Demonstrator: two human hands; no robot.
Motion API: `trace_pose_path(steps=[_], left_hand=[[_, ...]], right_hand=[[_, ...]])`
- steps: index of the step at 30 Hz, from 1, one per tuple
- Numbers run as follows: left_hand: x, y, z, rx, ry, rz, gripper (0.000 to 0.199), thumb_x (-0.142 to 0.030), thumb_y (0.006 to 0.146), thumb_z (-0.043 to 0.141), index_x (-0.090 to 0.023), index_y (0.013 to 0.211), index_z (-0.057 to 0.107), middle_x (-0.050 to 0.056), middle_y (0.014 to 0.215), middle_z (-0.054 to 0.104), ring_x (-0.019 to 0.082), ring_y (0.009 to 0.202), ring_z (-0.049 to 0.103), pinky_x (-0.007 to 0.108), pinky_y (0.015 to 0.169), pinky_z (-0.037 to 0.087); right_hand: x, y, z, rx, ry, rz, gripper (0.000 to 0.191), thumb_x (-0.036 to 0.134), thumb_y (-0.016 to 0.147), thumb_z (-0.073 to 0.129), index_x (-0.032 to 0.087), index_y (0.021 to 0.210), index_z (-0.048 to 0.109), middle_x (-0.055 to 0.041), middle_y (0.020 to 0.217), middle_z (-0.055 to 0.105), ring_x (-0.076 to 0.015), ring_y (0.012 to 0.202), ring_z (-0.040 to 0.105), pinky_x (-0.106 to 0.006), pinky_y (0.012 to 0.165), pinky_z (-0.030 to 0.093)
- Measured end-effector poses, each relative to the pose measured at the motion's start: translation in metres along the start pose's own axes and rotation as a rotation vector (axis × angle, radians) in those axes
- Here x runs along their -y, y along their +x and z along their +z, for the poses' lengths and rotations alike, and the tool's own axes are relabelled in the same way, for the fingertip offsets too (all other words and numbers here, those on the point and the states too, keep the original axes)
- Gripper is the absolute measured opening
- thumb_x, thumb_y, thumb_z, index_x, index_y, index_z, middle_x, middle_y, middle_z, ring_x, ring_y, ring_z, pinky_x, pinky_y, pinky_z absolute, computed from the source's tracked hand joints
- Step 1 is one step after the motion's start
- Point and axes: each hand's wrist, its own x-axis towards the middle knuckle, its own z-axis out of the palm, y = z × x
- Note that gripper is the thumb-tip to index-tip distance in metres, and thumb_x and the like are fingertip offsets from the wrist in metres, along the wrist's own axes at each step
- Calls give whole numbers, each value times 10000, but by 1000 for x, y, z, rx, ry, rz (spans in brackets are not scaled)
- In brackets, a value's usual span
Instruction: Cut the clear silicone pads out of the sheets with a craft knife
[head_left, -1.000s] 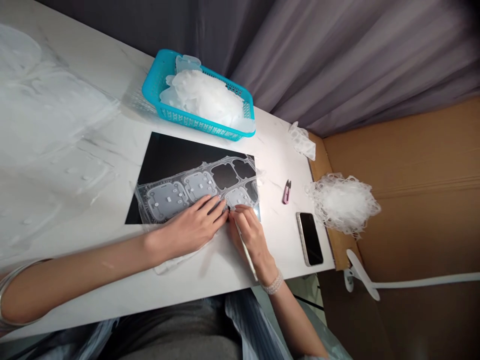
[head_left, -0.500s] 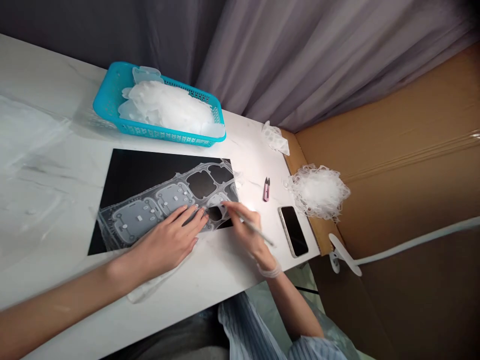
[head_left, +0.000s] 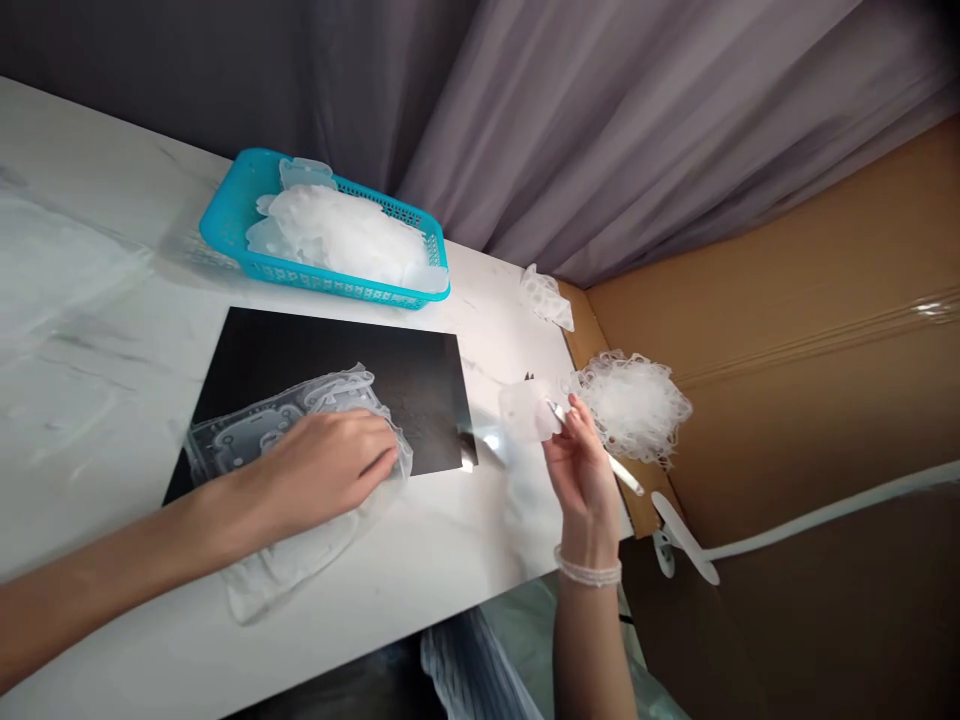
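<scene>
My left hand (head_left: 334, 462) is closed on the bunched end of a clear plastic sheet (head_left: 247, 432) with cut-out shapes. That sheet lies over the left part of a black mat (head_left: 424, 390), partly covered by my hand and forearm. Off the mat to the right, my right hand (head_left: 583, 468) is raised above the table. In its fingers is a slim white pen-shaped tool (head_left: 627, 476) with a metal tip. A translucent flat piece (head_left: 521, 410) is at the tip, touching it or the fingers; I cannot tell which.
A blue basket (head_left: 330, 283) with a heap of translucent pieces stands behind the mat. A pile of clear plastic scraps (head_left: 641, 410) lies by the cardboard wall (head_left: 810, 330). Another patterned scrap (head_left: 546, 297) lies near the curtain (head_left: 540, 130). A white clamp (head_left: 682, 540) sits at the right edge.
My right hand has moved right, away from the sheet, with the tool and a translucent piece. My left hand has closed, and the sheet's right end is now bunched and drawn left.
</scene>
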Motion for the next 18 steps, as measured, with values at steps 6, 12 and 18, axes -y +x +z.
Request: trace_pose_path(steps=[6, 12, 18], left_hand=[[-20, 12, -30, 92, -940, -351, 299, -438, 914, 587, -182, 967, 732, 49, 889, 749, 179, 773, 681, 264, 604, 533], [-22, 3, -33, 145, -1527, -471, 276, -366, 906, 666, -153, 1045, 774, 102, 967, 774, 222, 960, 717, 330, 812, 607], [-21, 0, -39, 159, -1487, -474, 259, -372, 896, 674, -148, 943, 795, 99, 950, 777, 236, 932, 730, 386, 854, 627]], right_hand=[[2, -55, 72, 233, 65, 117, 156, 302, 892, 667, 289, 1044, 694, -13, 1045, 769, -194, 1025, 725, -364, 893, 604], [10, -71, 82, 269, 79, 105, 143, 302, 924, 627, 274, 1053, 681, -44, 1059, 772, -206, 1007, 735, -350, 817, 618], [19, -77, 79, 305, -16, 108, 196, 419, 959, 566, 289, 1079, 651, -54, 1072, 779, -239, 905, 766, -421, 766, 642]])
